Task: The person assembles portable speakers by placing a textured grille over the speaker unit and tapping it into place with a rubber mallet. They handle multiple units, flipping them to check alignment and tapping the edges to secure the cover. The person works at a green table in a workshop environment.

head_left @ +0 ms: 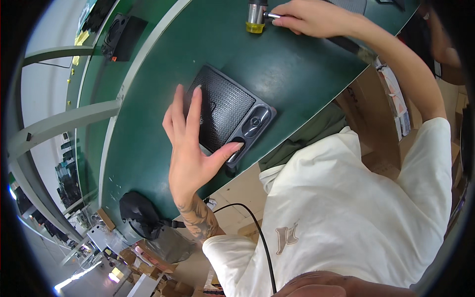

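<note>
My left hand (190,143) lies with spread fingers over a black, speaker-like box (230,104) on the green table. The box has a textured front panel and two glossy oval insets along one side. My thumb rests at the inset nearest the table's front edge; the other inset (256,122) is uncovered. Farther off to the right, my right hand (304,19) is closed round a hammer (256,17) close to its head. That head is metallic with a yellow face and is apart from the box. My fingers and forearm hide part of the handle.
A black bag-like item (138,213) sits at the table's left end, with a grey plastic bag (170,243) below it. A pale rail (136,62) runs along the far side. One black cable (257,225) hangs near me. Cardboard boxes (373,109) stand below the table at right.
</note>
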